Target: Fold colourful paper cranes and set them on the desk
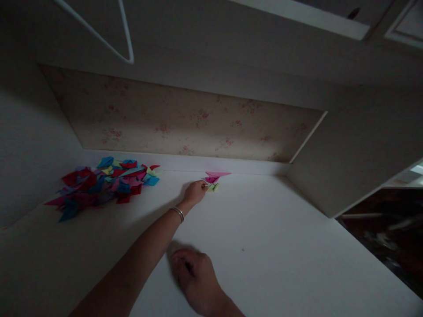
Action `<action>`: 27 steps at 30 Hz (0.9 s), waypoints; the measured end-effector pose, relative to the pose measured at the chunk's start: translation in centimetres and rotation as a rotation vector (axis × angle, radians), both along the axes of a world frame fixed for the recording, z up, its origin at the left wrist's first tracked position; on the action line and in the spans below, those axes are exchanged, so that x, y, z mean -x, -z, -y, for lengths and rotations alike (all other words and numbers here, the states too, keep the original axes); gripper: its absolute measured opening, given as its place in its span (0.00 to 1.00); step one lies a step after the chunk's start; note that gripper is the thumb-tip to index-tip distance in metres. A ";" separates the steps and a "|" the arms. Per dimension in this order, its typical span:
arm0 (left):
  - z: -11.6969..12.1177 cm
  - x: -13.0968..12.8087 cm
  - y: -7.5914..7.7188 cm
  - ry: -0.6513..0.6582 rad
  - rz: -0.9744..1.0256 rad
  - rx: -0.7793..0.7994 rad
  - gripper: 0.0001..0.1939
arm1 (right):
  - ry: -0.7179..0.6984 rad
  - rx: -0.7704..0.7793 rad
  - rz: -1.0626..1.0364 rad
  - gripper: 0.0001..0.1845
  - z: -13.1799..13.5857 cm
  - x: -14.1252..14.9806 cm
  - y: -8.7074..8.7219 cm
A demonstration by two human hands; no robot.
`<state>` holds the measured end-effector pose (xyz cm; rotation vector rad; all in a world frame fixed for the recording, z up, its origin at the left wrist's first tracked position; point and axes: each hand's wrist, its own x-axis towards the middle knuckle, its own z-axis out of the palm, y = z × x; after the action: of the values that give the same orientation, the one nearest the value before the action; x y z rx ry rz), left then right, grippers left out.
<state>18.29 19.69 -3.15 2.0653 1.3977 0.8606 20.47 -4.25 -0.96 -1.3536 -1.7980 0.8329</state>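
My left hand [196, 192], with thin bangles at the wrist, reaches across the white surface. Its fingertips pinch the edge of a small yellow-green paper crane [214, 187]. Directly behind that crane are a magenta paper crane [212, 179] and a pink folded paper piece [218, 174], close to the back edge. Nearer to me, my right hand [196, 279] rests on the surface with its fingers curled into a loose fist; nothing shows in it. To the left lies a heap of paper cranes [109, 182] in red, blue, pink, purple and yellow.
The white surface [271, 246] sits in a recess with a flower-patterned back panel [198, 123]. A side panel [350, 149] closes it on the right, and an overhanging shelf [211, 57] runs above. A white bent rod or cable [127, 39] hangs at the upper left.
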 end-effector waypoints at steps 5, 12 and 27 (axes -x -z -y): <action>-0.3 -0.3 -0.3 -0.016 -0.020 0.007 0.11 | -0.004 -0.002 0.064 0.13 -0.1 0.1 0.3; 0.5 -0.6 -0.2 -0.054 -0.028 0.004 0.15 | -0.019 -0.002 0.052 0.14 -0.1 0.1 0.1; 0.9 -1.2 -0.6 -0.118 -0.005 0.042 0.14 | -0.025 -0.001 0.062 0.13 -0.2 0.1 -0.4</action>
<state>19.54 18.78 -2.57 1.9708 1.5404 0.8667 20.34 -4.10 -0.58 -1.3721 -1.8669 0.8107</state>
